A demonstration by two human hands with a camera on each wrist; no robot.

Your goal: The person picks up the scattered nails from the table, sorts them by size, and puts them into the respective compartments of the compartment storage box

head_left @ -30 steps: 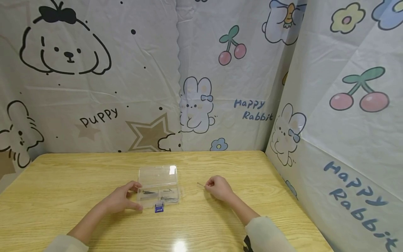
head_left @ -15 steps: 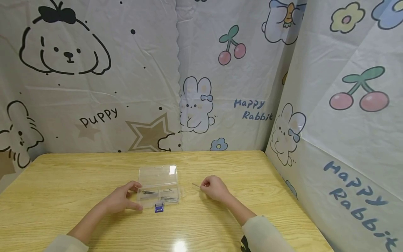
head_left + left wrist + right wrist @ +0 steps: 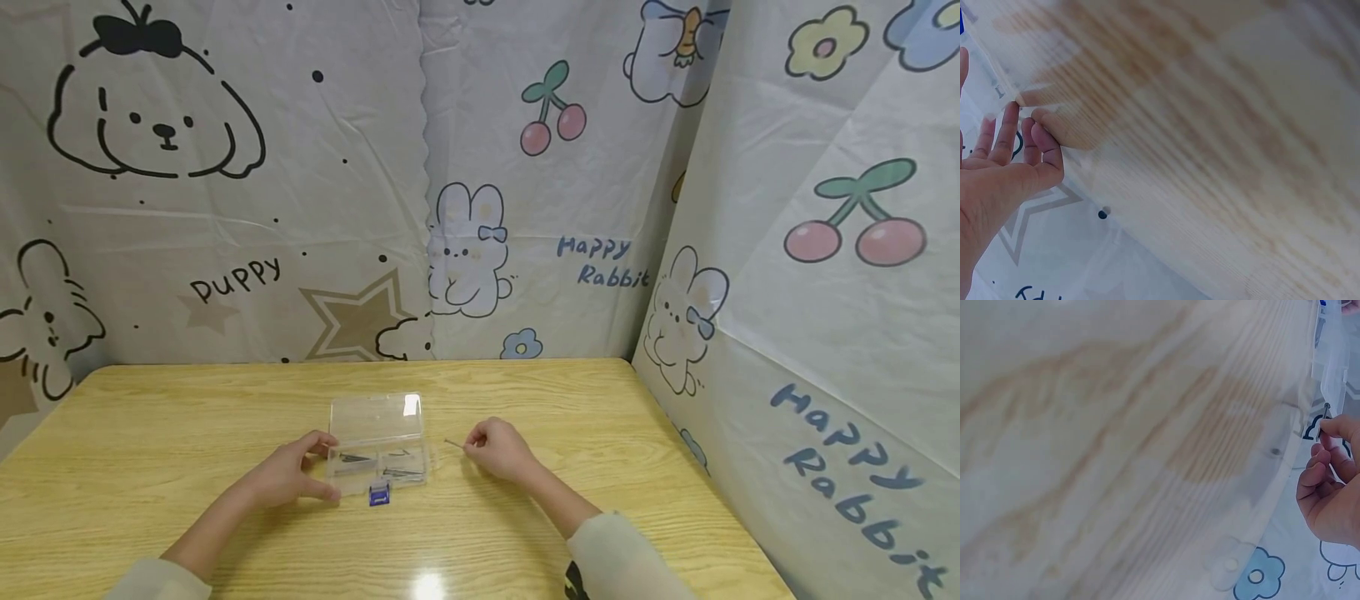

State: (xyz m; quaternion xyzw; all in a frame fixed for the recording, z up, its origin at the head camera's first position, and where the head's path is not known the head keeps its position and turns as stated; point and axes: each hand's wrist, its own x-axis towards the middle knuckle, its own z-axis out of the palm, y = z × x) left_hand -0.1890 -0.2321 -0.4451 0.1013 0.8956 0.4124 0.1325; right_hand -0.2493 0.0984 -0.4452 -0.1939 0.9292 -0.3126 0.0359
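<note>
A small clear plastic box (image 3: 352, 490) lies on the table, its lid (image 3: 367, 414) swung back away from the person. Dark, thin nails (image 3: 402, 473) lie in its compartments. My left hand (image 3: 288, 475) holds the box's left side, thumb at the front corner and fingers toward the rear. To the right of the box, my right hand (image 3: 498, 450) pinches a slender nail (image 3: 453, 443) between thumb and index finger, its head pointing left toward the box. The right wrist view also shows this nail (image 3: 1326, 411), partly covered by the fingertips.
A blue latch (image 3: 379, 495) sticks out at the box's front edge. The wood-grain table (image 3: 187, 408) ends at a printed cloth (image 3: 360, 208) hung behind it, and another cloth panel (image 3: 810, 333) runs along the right side.
My right hand has moved left with the nail, closer to the box. The left hand and the box have stayed in place.
</note>
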